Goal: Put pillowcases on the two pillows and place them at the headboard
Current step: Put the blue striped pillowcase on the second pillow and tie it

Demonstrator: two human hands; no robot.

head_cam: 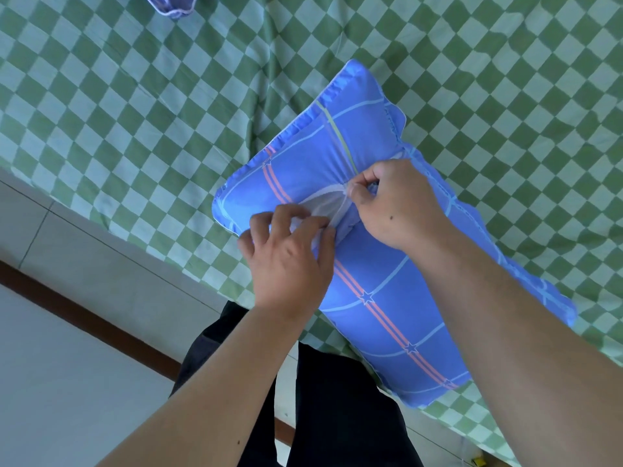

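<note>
Both forearms reach down from the near edge over dark trousers (337, 399). Beyond them spreads the bed (135, 112), its green-and-pale checked sheet filling most of the view; pale floor tiles (84, 251) and a brown skirting strip (84, 315) lie to the left. On the sheet's near edge rests a pillow in a blue pillowcase (381, 298) with pink stripes. Left hand (286, 261) has its grip pinched on white pillow fabric (323, 203) at the opening; right hand (394, 203) pinches the pillowcase edge. A second blue cloth (172, 5) peeks in at top.
</note>
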